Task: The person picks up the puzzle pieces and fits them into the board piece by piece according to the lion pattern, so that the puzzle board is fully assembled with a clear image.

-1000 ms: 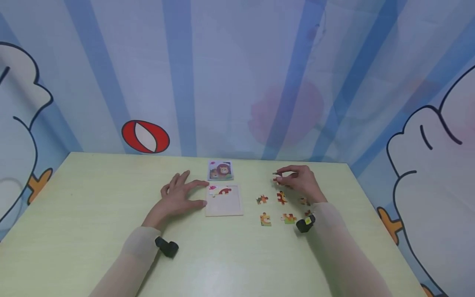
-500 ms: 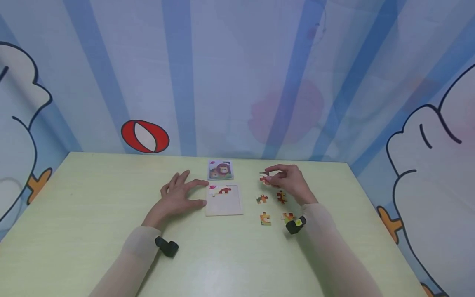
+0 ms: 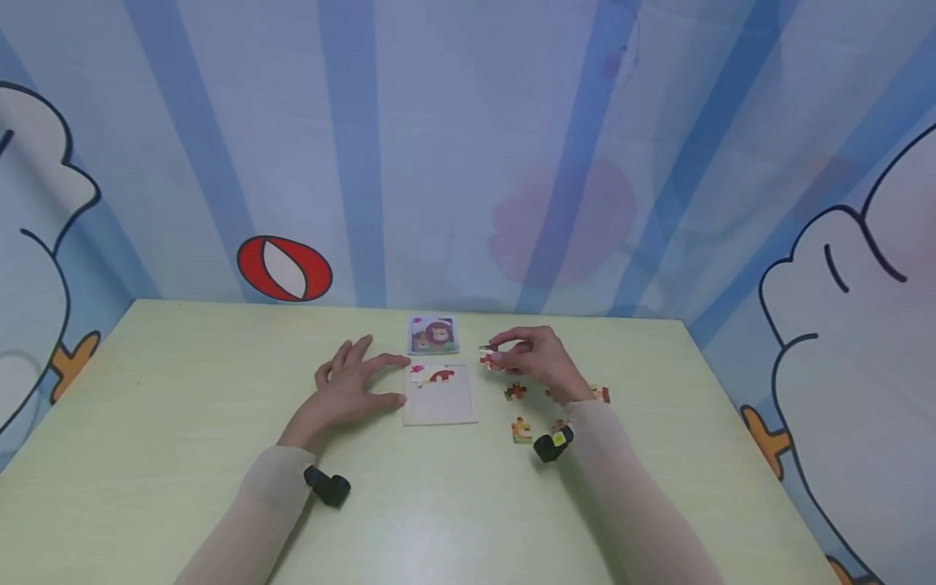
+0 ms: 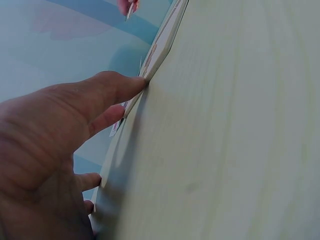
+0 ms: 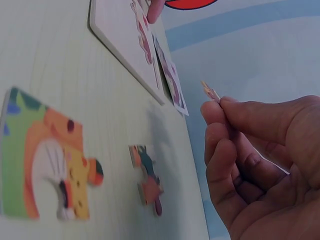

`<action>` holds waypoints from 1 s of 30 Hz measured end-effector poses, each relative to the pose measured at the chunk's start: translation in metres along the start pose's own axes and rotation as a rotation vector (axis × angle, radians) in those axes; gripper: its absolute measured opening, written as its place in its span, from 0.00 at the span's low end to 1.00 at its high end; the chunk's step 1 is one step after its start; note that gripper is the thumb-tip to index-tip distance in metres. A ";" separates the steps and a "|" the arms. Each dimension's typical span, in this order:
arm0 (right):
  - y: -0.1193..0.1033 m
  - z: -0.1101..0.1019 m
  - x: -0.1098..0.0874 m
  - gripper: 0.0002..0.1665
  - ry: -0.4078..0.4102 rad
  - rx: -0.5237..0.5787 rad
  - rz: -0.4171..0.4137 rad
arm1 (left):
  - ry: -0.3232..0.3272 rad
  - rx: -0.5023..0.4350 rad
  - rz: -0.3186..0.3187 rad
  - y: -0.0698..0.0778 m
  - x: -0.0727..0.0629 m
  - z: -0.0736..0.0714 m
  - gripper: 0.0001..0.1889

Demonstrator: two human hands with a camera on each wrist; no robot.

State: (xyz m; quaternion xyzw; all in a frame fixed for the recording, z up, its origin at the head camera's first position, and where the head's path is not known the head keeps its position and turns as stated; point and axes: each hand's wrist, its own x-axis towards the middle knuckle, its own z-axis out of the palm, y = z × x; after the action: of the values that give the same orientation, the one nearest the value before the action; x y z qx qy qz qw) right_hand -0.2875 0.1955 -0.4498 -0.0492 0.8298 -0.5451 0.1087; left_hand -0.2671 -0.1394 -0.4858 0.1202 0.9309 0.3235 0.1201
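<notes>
My right hand [image 3: 541, 359] pinches a small jigsaw puzzle piece [image 3: 487, 357] between thumb and fingertips, raised over the table just right of the puzzle tray. In the right wrist view that puzzle piece [image 5: 210, 93] shows nearly edge-on. The square white puzzle tray [image 3: 442, 406] lies flat, with joined pieces [image 3: 442, 376] along its far side and bare board below them. With fingers spread, my left hand [image 3: 348, 395] rests beside the tray. In the left wrist view, its thumb [image 4: 122, 88] touches the tray's edge.
Behind the tray lies a lion picture card [image 3: 433, 335]. Several loose puzzle pieces [image 3: 522, 431] lie right of the tray, some partly hidden under my right wrist. A patterned blue curtain [image 3: 453, 162] hangs along the table's far edge.
My right hand has moved left with the pinched puzzle piece, from above the loose pieces to close by the tray's right side. The left hand has stayed in place.
</notes>
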 end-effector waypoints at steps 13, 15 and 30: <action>0.000 0.031 0.012 0.14 -0.011 -0.021 0.044 | 0.005 0.004 0.004 -0.002 0.001 0.001 0.33; -0.001 0.034 0.012 0.13 -0.013 -0.038 0.047 | 0.007 0.003 0.008 -0.002 0.001 0.000 0.33; -0.006 0.054 0.021 0.10 -0.010 -0.115 0.088 | 0.006 0.003 0.004 -0.001 0.000 0.000 0.33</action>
State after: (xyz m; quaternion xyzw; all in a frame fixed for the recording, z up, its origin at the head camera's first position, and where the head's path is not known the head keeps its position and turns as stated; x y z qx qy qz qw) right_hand -0.2959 0.1406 -0.4681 -0.0214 0.8605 -0.4911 0.1337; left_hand -0.2672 -0.1398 -0.4864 0.1212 0.9314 0.3228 0.1166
